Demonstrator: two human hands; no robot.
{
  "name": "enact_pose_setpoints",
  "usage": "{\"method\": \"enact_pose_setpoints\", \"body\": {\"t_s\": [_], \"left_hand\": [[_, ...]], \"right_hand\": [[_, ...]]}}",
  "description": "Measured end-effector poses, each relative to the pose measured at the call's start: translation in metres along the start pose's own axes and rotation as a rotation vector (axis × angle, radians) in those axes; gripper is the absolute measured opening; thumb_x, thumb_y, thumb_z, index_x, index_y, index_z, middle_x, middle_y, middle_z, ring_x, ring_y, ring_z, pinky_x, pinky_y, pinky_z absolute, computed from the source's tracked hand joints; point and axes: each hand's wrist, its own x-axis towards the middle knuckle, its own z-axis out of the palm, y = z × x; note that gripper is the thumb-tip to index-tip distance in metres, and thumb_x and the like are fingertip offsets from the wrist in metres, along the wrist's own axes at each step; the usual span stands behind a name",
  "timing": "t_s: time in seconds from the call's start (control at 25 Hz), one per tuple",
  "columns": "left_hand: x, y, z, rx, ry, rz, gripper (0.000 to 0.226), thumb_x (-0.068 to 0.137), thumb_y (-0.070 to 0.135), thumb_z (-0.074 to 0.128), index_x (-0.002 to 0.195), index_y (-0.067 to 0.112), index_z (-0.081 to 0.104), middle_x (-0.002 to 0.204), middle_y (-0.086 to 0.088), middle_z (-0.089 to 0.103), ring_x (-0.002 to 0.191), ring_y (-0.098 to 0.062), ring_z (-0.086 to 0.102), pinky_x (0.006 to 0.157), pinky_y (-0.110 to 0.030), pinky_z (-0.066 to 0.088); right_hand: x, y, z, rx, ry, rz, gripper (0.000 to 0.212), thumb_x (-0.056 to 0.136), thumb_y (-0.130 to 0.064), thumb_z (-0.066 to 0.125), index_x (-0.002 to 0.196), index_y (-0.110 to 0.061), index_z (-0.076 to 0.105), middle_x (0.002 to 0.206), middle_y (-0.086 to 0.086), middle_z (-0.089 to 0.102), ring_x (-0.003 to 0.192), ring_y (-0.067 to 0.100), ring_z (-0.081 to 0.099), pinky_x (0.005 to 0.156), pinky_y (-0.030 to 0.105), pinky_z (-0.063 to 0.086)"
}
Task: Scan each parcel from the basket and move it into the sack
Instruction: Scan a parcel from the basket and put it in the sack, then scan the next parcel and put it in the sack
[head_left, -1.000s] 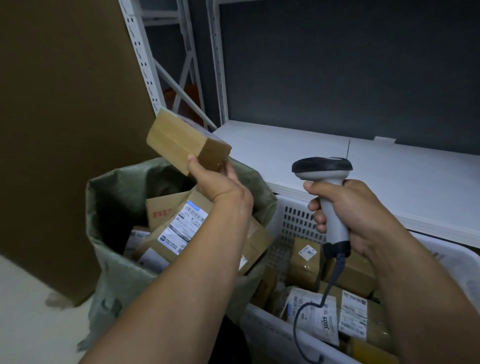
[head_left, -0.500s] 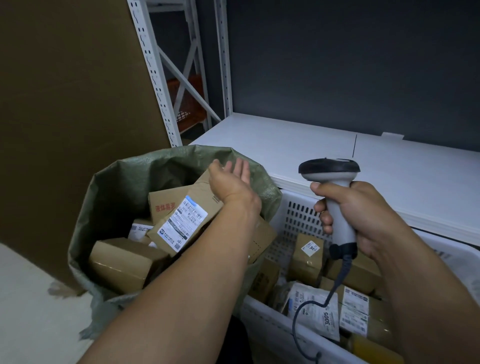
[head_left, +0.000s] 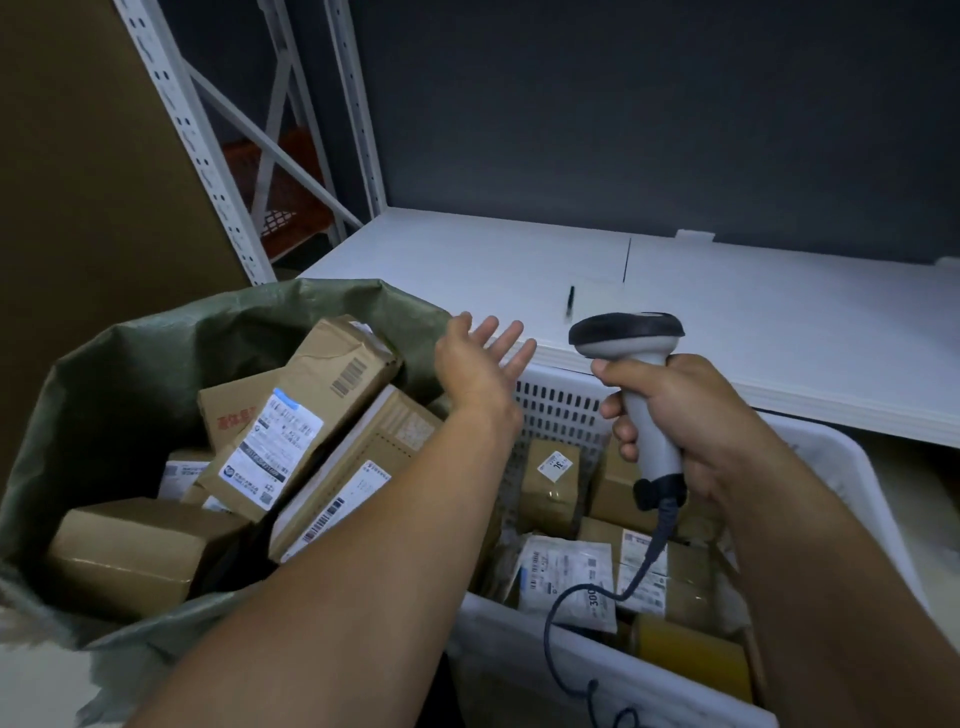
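The plain parcel (head_left: 130, 551) that the left hand (head_left: 478, 364) held a second ago now lies flat in the sack (head_left: 311, 299), lower left of the frame, long axis roughly left to right. That one looks done. The left fingers are spread and empty near the basket (head_left: 561, 410). The right hand (head_left: 696, 415) grips the scanner (head_left: 628, 338) upright.

The bare left forearm stretches forward, and the left hand (head_left: 478, 364) is spread flat with straight fingers, holding nothing. The right hand (head_left: 691, 415) curls fingers and thumb round the handle of an upright grey-and-black plastic handheld scanner (head_left: 626, 335).
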Motion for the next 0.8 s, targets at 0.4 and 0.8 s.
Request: {"method": "enact_pose_setpoints", "body": {"t_s": [0.4,0.8], "left_hand": [[0.072,-0.124,-0.022,0.608,0.054,-0.120,0.035,0.086,0.026,0.054,0.114,0.008,0.060,0.094,-0.008,0.068,0.075,-0.024,0.066,0.062,-0.034,0.054],[0.137,-0.227,-0.074,1.741,0.044,-0.238,0.097,0.088,0.045,0.070,0.158,0.008,0.014,0.161,-0.020,0.017,0.148,-0.039,0.023,0.120,-0.051,0.027]], "right_hand": [[0.046,0.053,-0.052,-0.040,0.111,0.127,0.019,0.093,-0.017,0.072,0.100,0.000,0.068,0.069,0.012,0.061,0.045,0.017,0.052,0.045,0.028,0.045],[0.081,0.071,-0.088,0.015,0.159,0.203,0.020,0.093,-0.020,0.073,0.095,0.000,0.070,0.064,0.009,0.063,0.042,0.016,0.053,0.043,0.025,0.047]]}}
